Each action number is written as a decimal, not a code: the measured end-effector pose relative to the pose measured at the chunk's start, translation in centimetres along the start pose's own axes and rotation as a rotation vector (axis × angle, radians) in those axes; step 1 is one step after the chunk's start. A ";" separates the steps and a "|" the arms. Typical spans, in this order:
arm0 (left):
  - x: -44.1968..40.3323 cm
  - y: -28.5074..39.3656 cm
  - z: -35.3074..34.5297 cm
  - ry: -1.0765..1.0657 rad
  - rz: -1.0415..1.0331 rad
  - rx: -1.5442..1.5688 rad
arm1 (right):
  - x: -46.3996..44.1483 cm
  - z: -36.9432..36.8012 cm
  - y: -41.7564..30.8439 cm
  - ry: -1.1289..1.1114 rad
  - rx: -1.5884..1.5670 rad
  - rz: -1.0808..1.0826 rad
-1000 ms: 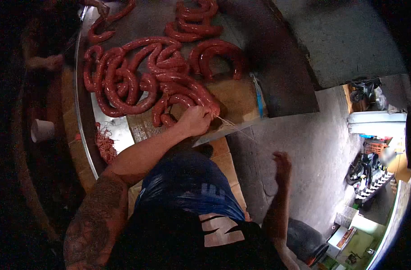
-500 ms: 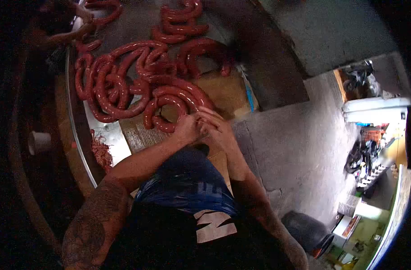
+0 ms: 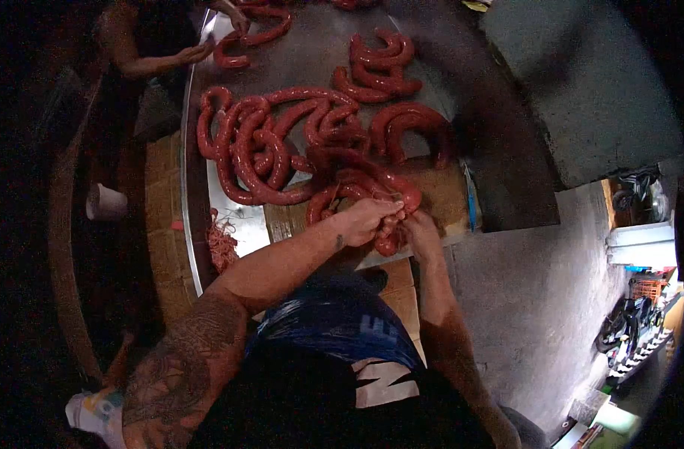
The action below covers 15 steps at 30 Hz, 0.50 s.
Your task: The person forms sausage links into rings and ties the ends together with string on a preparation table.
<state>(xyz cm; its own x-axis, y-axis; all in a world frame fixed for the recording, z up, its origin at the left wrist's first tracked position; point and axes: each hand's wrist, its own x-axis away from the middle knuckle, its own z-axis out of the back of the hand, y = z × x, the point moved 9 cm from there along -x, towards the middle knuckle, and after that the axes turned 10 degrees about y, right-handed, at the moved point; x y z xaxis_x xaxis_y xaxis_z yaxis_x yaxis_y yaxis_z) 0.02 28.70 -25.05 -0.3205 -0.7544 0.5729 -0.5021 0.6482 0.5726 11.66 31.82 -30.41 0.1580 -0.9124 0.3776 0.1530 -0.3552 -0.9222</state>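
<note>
Both of my hands meet at the near edge of the table, around a red sausage [image 3: 408, 196]. My left hand [image 3: 370, 219] is closed on it, fingers pinched together near its end. My right hand [image 3: 423, 233] is closed against the same spot, its fingers partly hidden. A thin strand, perhaps string, runs by the left fingers. One rounded sausage end [image 3: 388, 245] hangs just below the fingers. Beyond my hands, a heap of long looped sausages [image 3: 263, 157] lies on the metal table [image 3: 312, 63].
A tangle of pinkish string [image 3: 222, 247] lies at the table's left side. More sausage coils [image 3: 383, 63] rest farther back. At the upper left, another person's hands [image 3: 196, 54] are by a sausage. A white cup [image 3: 106, 202] stands left; a grey wall [image 3: 521, 292] rises right.
My hands have brought a sausage end up between them, where only pinched fingers showed before. The view has shifted, so the table appears farther right. The other person's hands have moved apart.
</note>
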 end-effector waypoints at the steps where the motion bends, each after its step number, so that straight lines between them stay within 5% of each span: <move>1: -0.2 0.0 0.2 0.047 -0.010 -0.194 | 3.6 1.9 -4.3 0.043 0.273 0.135; 2: -0.4 -0.1 0.7 0.096 -0.018 -0.381 | 7.7 4.7 -6.6 0.185 0.538 0.083; 3: -1.2 -1.0 2.1 0.156 0.025 -0.604 | 9.9 9.5 -3.9 0.275 0.422 0.181; 4: -1.2 -1.4 2.4 0.147 0.028 -0.609 | 13.4 14.1 -1.9 0.329 0.182 0.107; 6: -1.1 -1.3 2.6 0.137 -0.081 -0.647 | 20.5 27.1 2.6 0.600 0.236 0.207; 8: -2.4 -2.4 4.5 0.165 -0.063 -0.696 | 26.2 34.1 8.2 0.812 0.578 0.268; 11: -2.4 -2.0 3.3 0.101 -0.225 -0.869 | 29.3 36.7 12.7 1.076 1.067 -0.174; 14: -1.5 -1.3 1.8 0.066 -0.209 -1.066 | 16.7 13.0 3.6 0.406 0.660 0.094; 15: -1.0 -0.5 1.4 0.118 -0.308 -1.168 | 14.7 7.2 1.7 0.213 0.653 0.001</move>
<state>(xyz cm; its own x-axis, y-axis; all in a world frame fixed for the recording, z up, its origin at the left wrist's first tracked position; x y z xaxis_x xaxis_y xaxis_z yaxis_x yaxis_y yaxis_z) -0.57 28.96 -26.73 -0.2096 -0.9186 0.3349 0.5015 0.1930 0.8434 21.31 19.29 -25.80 -0.0266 -0.9566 0.2900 0.7204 -0.2195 -0.6579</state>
